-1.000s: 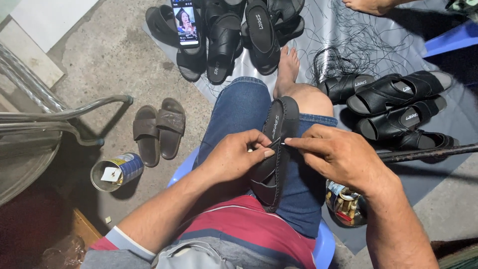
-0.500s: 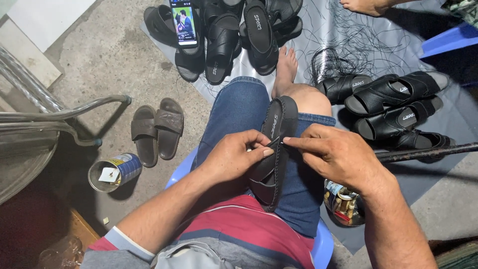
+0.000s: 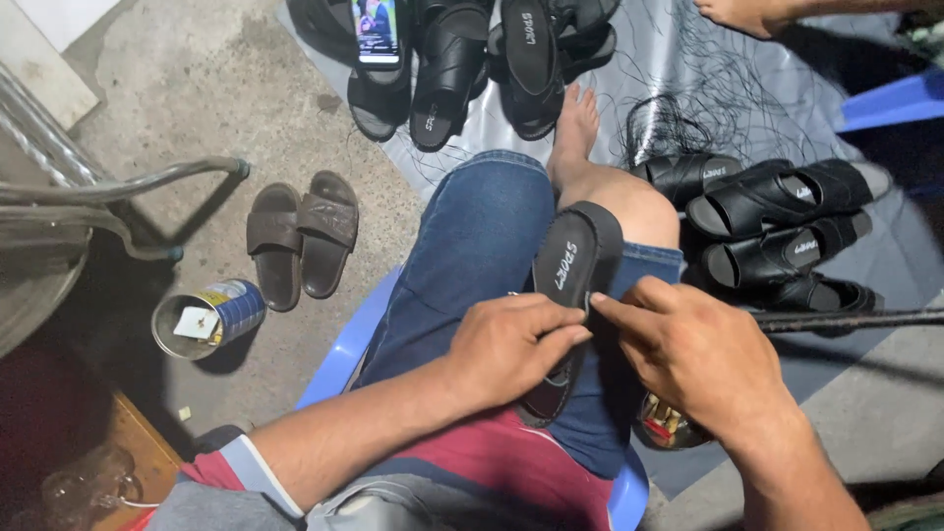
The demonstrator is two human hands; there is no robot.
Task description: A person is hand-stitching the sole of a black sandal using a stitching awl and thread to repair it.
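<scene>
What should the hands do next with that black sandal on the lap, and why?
Probably pinch the sandal's edge where both hands' fingertips meet. The left hand rests on the black sandal on the lap, and the right hand points its fingers at that same spot.

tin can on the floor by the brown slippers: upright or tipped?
Tipped. The tin can lies on its side on the concrete, open mouth facing the camera, beside the brown slippers. Contents unclear.
</scene>
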